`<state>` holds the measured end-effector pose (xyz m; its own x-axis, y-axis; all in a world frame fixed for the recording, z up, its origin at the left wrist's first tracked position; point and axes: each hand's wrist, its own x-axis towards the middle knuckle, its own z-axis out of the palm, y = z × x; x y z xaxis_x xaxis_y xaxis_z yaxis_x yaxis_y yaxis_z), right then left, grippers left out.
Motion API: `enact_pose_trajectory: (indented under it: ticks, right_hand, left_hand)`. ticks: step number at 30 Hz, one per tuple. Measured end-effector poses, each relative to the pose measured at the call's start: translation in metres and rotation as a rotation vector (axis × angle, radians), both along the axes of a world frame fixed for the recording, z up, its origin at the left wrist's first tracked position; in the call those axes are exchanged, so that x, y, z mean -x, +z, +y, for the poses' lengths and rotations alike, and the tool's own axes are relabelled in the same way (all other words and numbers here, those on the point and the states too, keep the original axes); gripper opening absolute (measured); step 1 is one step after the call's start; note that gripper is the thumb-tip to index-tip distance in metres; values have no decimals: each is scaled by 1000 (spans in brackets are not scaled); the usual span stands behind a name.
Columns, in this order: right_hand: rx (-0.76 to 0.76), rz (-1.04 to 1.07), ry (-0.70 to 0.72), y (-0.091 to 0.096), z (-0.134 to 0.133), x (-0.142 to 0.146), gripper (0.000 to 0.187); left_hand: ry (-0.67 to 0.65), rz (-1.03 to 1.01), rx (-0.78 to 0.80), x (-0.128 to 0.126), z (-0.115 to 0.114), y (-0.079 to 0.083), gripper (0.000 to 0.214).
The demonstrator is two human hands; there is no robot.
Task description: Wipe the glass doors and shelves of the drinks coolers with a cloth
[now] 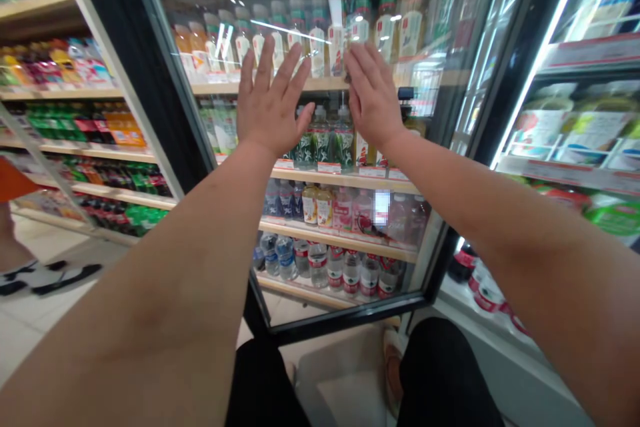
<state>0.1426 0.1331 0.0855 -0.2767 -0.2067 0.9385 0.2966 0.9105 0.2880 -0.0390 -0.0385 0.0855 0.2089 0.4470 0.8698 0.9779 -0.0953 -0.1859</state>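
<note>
Okay, so the glass door of this drinks cooler is right in front of me, and both my hands are up at it, wide open with the fingers spread, grabbing nothing. My left hand and right hand sit side by side, palms toward the pane, though I can't tell if they're actually touching it. Behind the glass, green-labelled bottles stand just under my hands, with bottled water on the bottom shelf. My black trousers show below, and off left there's somebody else's white sneaker.
</note>
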Motion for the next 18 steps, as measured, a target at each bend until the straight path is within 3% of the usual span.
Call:
enact_pose_trajectory:
  ticks: [4, 10, 15, 18]
  right_hand:
    - [-80, -311, -10, -12, -10, 0, 56]
    - [-10, -10, -38, 9, 3, -9, 57]
    - [-89, -302, -32, -10, -2, -9, 56]
    - [-59, -257, -42, -1, -1, -16, 56]
  left_hand:
    - [26, -6, 12, -2, -2, 1, 86]
    - [48, -14, 29, -7, -4, 2, 82]
    - [69, -22, 48, -6, -4, 2, 81]
    - [40, 13, 19, -3, -2, 1, 81]
